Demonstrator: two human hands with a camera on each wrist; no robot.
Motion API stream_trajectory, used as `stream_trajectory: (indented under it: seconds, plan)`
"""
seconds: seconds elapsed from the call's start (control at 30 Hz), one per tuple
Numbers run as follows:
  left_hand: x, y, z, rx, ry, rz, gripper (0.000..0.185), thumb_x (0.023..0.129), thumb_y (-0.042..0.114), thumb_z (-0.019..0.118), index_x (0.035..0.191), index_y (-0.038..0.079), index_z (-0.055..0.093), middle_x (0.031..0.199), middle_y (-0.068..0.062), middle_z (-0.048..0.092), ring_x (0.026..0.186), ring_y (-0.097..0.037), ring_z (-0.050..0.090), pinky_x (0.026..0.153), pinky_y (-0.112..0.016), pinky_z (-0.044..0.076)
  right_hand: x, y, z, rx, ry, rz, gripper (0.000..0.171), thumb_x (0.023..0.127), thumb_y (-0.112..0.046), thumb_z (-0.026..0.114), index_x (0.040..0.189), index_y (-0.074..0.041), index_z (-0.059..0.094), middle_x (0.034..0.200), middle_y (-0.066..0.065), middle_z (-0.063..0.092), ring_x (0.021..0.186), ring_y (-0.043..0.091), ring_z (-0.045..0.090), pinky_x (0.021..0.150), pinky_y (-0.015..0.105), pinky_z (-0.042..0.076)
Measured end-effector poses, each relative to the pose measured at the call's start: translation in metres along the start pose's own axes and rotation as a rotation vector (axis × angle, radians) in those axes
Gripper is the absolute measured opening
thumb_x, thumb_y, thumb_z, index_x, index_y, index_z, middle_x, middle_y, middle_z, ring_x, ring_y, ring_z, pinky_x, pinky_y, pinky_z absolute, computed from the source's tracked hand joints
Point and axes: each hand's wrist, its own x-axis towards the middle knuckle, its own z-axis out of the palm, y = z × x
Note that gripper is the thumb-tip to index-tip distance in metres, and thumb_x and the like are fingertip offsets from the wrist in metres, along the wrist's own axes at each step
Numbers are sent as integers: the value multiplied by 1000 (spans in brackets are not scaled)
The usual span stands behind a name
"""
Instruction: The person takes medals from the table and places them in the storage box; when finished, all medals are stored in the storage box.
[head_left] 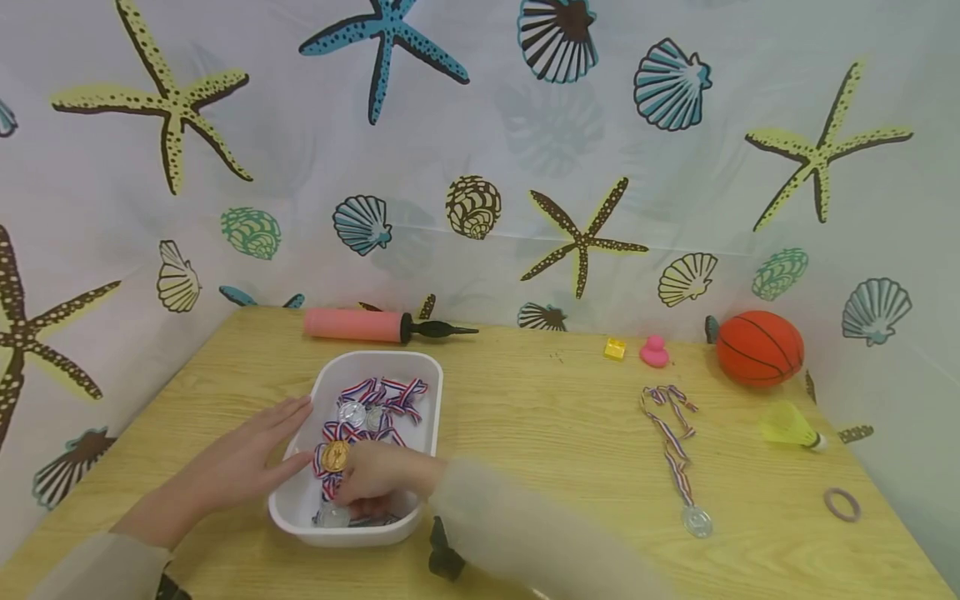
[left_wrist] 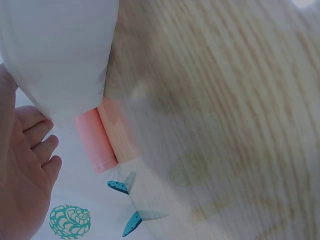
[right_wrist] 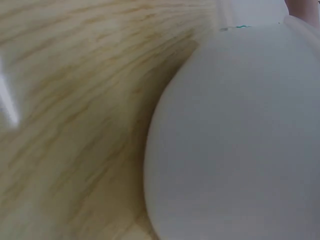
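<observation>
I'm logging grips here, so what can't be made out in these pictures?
- Right hand fingertips: head view, curled down into the tub among the medals.
- Tub contents: both wrist views show only its outer wall.
- Left hand: left wrist view cuts it off at the edge.

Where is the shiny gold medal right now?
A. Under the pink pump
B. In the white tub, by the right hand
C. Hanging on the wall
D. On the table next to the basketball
B: the gold medal sits inside the white tub, right beside the right hand reaching in.
</observation>
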Motion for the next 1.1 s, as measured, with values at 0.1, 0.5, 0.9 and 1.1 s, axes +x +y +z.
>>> stream_trajectory:
  seconds: [0.1,0.5,0.9,1.1]
  plan:
    - [0,1,0,-1,12,7,65,90,39,57,135,-6,40,140,-24,36,126,-44,31,100,-56,28,4,-5,4,-16,32,30,31,85,-16,64,55,-7,63,47,0,57,37,8,50,39,18,44]
    - [0,0,0,-2,22,23,65,90,38,57,136,-5,40,140,-23,35,127,-43,31,99,-56,29,-14,0,-26,147,61,-86,16,85,-15,66,71,-7,65,59,0,60,45,9,52,45,23,50]
    - [0,1,2,-3,-5,-10,68,91,42,54,137,-5,38,141,-23,33,127,-44,28,101,-57,26,-135,45,-101,384,227,-325,12,87,-17,63,96,-9,62,74,5,62,59,14,54,51,27,50]
    - [0,0,2,1,-4,-7,68,91,43,53,137,-5,38,141,-23,33,128,-44,28,101,-57,26,-194,89,-119,426,383,-304,17,88,-14,61,100,-2,59,78,10,61,61,16,52,52,27,48]
